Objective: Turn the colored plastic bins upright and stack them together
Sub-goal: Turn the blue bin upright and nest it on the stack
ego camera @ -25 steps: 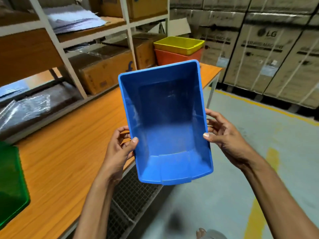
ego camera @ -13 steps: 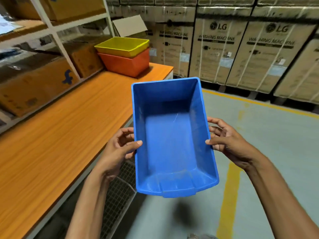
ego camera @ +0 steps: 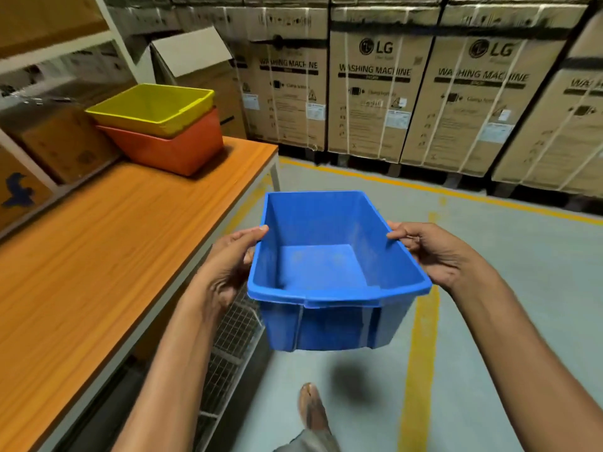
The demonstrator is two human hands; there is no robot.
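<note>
I carry a blue plastic bin (ego camera: 329,272) upright in the air, beside the table's right edge and over the floor. My left hand (ego camera: 228,262) grips its left rim, thumb over the edge. Its right rim is gripped the same way by my right hand (ego camera: 430,252). On the far end of the orange table (ego camera: 98,256) a yellow bin (ego camera: 153,107) sits nested upright inside an orange bin (ego camera: 173,148).
White shelving with cardboard boxes (ego camera: 62,141) runs along the table's left side. Stacked washing-machine cartons (ego camera: 375,89) line the back wall. A wire mesh rack (ego camera: 231,337) hangs under the table. Yellow lines (ego camera: 421,353) mark the grey floor, and my foot (ego camera: 311,409) shows below.
The blue bin has tipped from facing me to level and upright, and dropped lower. The view has come closer to the yellow and orange stack at the table's end.
</note>
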